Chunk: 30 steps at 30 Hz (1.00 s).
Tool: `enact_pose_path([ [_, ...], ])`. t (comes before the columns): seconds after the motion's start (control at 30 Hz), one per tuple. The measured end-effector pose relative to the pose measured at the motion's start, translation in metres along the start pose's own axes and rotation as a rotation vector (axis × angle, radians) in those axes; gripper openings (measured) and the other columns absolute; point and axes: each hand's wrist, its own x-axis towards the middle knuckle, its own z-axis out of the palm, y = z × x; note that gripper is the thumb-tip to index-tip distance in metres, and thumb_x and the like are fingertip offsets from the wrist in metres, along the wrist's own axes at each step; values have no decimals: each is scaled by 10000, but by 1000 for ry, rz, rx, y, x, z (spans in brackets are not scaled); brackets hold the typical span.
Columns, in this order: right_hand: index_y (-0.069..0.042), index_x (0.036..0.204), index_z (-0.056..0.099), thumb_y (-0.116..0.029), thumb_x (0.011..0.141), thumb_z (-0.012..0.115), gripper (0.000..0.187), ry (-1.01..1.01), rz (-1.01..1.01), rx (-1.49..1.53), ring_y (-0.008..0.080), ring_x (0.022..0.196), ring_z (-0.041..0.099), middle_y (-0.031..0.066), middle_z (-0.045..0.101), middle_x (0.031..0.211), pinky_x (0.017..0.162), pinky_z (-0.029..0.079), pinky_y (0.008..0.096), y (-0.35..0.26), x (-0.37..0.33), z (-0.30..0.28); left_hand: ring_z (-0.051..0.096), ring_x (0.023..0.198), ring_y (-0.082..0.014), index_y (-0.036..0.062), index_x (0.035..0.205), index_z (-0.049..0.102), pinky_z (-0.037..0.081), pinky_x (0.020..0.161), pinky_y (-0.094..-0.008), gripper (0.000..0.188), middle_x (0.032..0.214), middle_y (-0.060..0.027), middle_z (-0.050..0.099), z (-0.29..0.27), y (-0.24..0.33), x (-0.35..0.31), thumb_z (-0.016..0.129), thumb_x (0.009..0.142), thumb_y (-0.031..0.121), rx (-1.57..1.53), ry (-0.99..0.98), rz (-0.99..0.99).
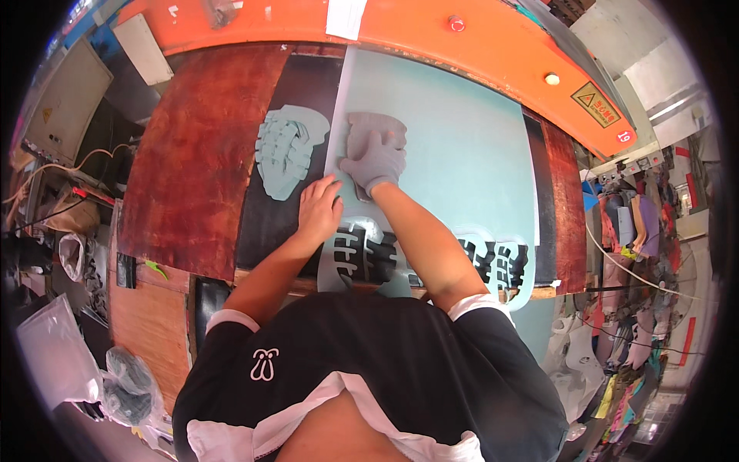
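My right hand, in a grey glove, lies spread over a grey-brown flat piece with a notched edge. The piece rests near the left edge of a large pale green sheet, its lower part covered by my hand. My bare left hand is open, fingers stretched out beside the sheet's left edge. Left of it, on a black strip, lie pale green cut pieces with slotted outlines, seemingly stacked.
Sheet offcuts with cut-out openings hang at the near edge, partly behind my arms. An orange machine beam with a red button spans the far side. A worn reddish-brown board is left; colourful scraps crowd the right.
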Motion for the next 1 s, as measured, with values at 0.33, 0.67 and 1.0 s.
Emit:
enact_pose_path([
  [0.33,2,1283,463,-261,641,751,752,-57,-58,1241,233,948,580,154,431,1243,808,510,332,76,23,-29,473,1128,-313,56,1153,575,352,963,-423,353,1277,-103,503,-2,5,0,587,810,134,-11,8,-37],
  [0.67,-54,1248,527,-407,543,744,817,213,-24,-21,369,1089,493,193,408,1332,891,470,392,109,1,-24,455,1168,-296,60,1183,567,328,985,-417,365,1302,-100,490,-4,4,0,574,827,138,-40,-12,-46],
  [1.0,-62,1243,526,-415,542,737,812,271,-12,216,364,1076,498,175,382,1360,893,470,399,119,6,-30,475,1130,-300,59,1155,586,340,975,-421,357,1279,-94,511,-3,5,1,602,806,133,-54,15,-43],
])
